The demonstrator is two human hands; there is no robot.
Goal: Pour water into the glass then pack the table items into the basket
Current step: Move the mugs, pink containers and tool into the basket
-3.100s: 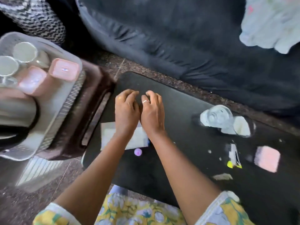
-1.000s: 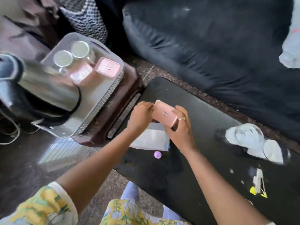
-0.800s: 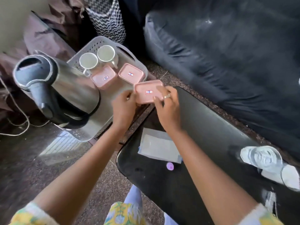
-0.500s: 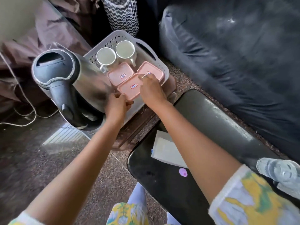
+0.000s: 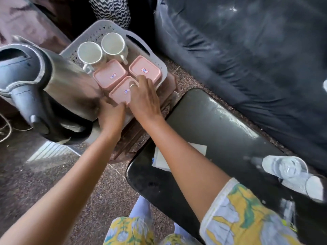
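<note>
A grey perforated basket stands on a brown stool left of the black table. It holds two white mugs, a steel kettle and three pink lidded boxes. My left hand and my right hand both grip the nearest pink box, which sits low in the basket beside the other two. On the table lie a white paper and a clear glass at the right.
A dark sofa runs along the far side of the table. A zigzag-patterned bag stands behind the basket. A white cord lies on the speckled floor at the left.
Both hands lifted the pink box off the table, carried it left and lowered it into the basket beside the other two boxes.
</note>
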